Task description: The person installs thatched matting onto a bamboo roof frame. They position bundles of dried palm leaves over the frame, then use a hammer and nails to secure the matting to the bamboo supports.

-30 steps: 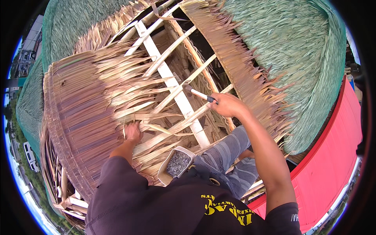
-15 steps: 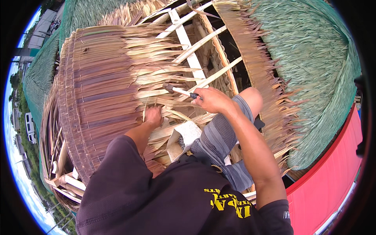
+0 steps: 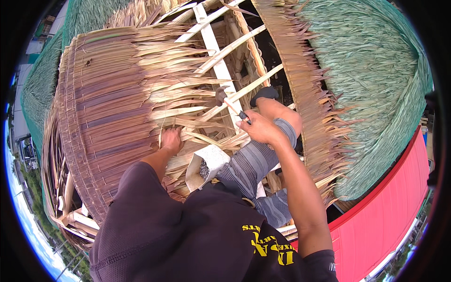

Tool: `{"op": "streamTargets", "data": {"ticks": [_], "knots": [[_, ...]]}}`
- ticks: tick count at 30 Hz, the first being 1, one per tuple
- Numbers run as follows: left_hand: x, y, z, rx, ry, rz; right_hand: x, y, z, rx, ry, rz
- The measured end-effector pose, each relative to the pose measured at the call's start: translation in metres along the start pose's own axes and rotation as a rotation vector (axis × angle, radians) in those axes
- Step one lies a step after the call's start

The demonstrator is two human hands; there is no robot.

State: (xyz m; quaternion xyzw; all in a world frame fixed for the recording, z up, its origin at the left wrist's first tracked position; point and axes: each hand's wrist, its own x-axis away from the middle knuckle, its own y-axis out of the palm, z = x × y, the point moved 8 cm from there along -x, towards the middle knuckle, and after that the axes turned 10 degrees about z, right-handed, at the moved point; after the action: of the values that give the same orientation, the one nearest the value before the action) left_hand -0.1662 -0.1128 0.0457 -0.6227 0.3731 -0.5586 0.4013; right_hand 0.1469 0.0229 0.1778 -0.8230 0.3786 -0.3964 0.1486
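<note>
Nail pouch (image 3: 205, 165) between thatch (image 3: 112, 113) at left and knee (image 3: 282, 123) at right

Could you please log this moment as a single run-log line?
left hand: pressing dried palm thatch | right hand: gripping hammer, raised over thatch | pouch of nails: at lap | roof frame: exposed

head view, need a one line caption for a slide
Right hand raises a hammer while left hand presses dried palm-leaf thatch onto a roof frame.

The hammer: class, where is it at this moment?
In the head view the hammer sits just above centre, gripped by the right hand, its head raised over the dried palm thatch beside the pale roof batten.
</note>
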Motion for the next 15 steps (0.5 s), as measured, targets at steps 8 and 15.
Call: {"op": "streamTargets", "data": {"ticks": [8, 15], "knots": [[-0.006, -0.016, -0.002, 0.011, 0.001, -0.084, 0.011, -0.058, 0.007, -0.073, 0.084, 0.04], [-0.007, 0.011, 0.004, 0.025, 0.055, -0.198, -0.054, -0.062, 0.017, -0.165, -0.006, 0.199]]}}
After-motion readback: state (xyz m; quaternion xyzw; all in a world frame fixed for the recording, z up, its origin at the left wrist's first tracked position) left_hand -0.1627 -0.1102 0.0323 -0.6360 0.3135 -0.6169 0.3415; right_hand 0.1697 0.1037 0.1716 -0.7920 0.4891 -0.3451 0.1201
